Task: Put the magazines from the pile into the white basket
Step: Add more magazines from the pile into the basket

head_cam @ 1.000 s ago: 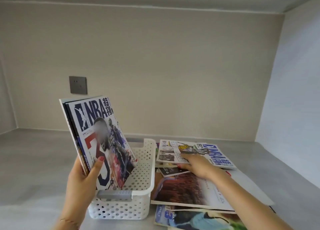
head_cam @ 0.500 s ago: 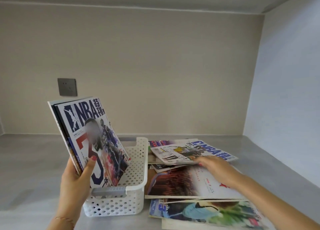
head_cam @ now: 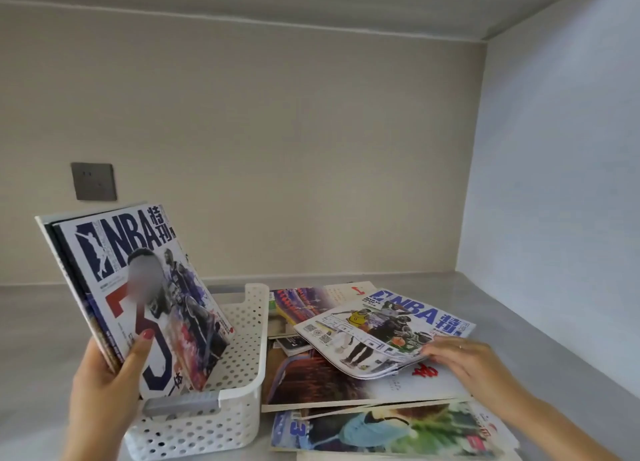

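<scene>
Pile (head_cam: 391, 422): several magazines lying flat and askew on the grey counter (head_cam: 540, 342), just right of the basket; most still to move.

Left hand (head_cam: 110, 388): clamped on a few upright magazines (head_cam: 138, 287), thumb across the front cover, their bottom edges inside the basket, leaning left.

Basket (head_cam: 242, 374): white, perforated, with a grey handle at its near end; room free on its right side.

Right hand (head_cam: 464, 356): fingers closed on the near right edge of the top magazine (head_cam: 384, 329), which is partly raised off the pile.

Step, as judged: lift the top magazine. Pinch all its pages so none fan out, turn it upright, slot it against the held ones, and keep the left hand bracing them.

Socket (head_cam: 93, 181): on the back wall.
</scene>
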